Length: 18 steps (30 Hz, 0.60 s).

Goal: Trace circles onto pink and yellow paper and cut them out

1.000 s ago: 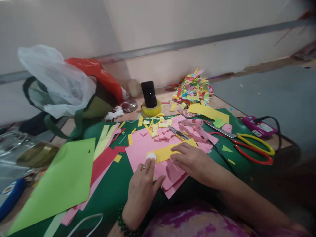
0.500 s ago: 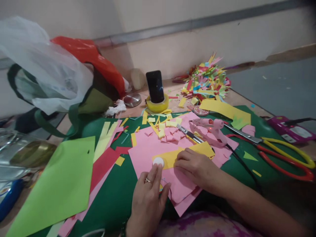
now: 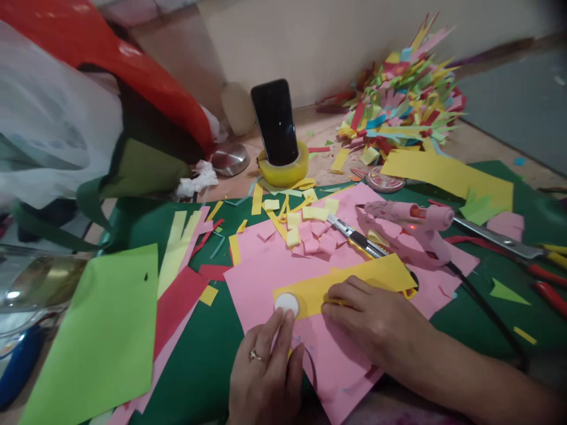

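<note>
A white round disc, like a bottle cap, lies flat near the left end of a yellow paper strip. My left hand pins the disc's near edge with two fingertips, the thumb set apart. Fingers curled, my right hand presses on the lower edge of the strip; its fingertips are partly hidden. Both rest over pink paper sheets. Just beyond the strip lie a utility knife and small pink and yellow paper pieces.
A pink glue gun with a black cord and large scissors lie to the right. Left are green paper and red paper. Behind stand a phone in a yellow tape roll, bags and a fringed paper bundle.
The view has moved closer and tilted downward. Both hands keep their places on the disc and strip, with no clear shift relative to the paper.
</note>
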Tool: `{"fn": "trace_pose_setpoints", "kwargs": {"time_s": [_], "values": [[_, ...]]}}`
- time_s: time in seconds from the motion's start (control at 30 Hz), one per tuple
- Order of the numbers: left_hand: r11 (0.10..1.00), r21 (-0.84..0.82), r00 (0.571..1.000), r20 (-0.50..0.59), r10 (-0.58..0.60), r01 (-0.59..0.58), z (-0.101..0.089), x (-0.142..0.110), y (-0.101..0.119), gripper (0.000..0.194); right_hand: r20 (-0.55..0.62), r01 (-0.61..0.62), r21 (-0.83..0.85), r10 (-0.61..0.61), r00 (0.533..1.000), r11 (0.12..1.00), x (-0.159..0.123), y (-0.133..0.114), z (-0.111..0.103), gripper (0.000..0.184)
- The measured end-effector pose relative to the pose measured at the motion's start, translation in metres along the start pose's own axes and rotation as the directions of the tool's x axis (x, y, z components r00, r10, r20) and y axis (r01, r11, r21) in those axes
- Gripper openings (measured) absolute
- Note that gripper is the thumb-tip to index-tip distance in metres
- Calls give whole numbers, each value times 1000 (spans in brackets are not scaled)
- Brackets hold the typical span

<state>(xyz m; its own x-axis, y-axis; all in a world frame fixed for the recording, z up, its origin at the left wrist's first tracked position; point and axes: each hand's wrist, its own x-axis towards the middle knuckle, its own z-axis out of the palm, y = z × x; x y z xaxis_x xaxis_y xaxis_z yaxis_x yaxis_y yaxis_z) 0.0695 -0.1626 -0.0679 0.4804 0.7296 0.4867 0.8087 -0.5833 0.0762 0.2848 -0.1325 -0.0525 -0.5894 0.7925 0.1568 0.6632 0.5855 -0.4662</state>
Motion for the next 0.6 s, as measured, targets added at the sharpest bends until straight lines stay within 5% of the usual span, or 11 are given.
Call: {"fn": "trace_pose_setpoints", "kwargs": {"time_s": [0.23, 0.6], "values": [[998, -47, 999, 5, -34, 34, -1, -2, -1, 25, 0, -8, -13, 8, 1000, 1000, -2, 0, -3, 12], [893, -384, 971, 125, -202, 235, -12, -3, -14, 49, 71, -49, -41, 52, 996, 998, -3, 3, -8, 21]]}}
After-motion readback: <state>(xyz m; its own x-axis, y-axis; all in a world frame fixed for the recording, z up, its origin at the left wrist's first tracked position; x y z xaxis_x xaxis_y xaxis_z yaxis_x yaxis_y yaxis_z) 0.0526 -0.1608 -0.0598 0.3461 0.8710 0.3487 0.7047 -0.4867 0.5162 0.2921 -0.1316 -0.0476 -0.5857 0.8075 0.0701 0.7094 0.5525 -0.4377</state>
